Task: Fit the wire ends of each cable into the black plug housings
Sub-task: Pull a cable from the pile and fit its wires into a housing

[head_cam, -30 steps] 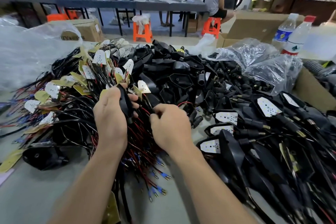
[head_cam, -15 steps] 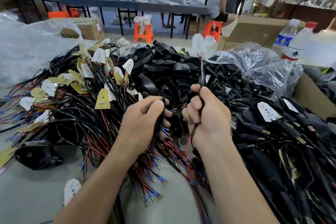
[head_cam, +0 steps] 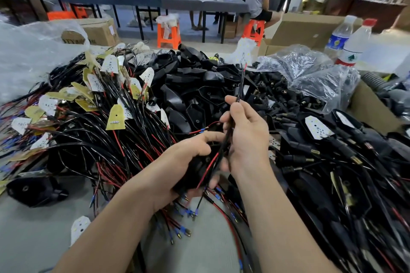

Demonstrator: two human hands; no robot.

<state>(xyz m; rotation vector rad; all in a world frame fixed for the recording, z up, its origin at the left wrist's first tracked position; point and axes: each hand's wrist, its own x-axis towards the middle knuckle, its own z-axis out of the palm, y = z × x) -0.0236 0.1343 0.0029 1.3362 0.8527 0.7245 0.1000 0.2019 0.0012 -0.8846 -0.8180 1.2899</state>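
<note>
Covering the grey table (head_cam: 33, 239), a tangle of loose cables (head_cam: 93, 139), far too many to count, is lying at left, so most work is seemingly remaining. A pile of empty black plug housings (head_cam: 193, 82) is sitting behind; apparently fitted ones (head_cam: 332, 150) are lying at right. The left hand (head_cam: 177, 166) is gripping one housing (head_cam: 197, 168); the right hand (head_cam: 248, 139) is pinching one cable (head_cam: 242, 82) just above it.

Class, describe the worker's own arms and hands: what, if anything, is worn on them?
The left hand and right hand are bare: no gloves, rings or watch show. The left forearm and right forearm are uncovered; no sleeve is in view.
</note>
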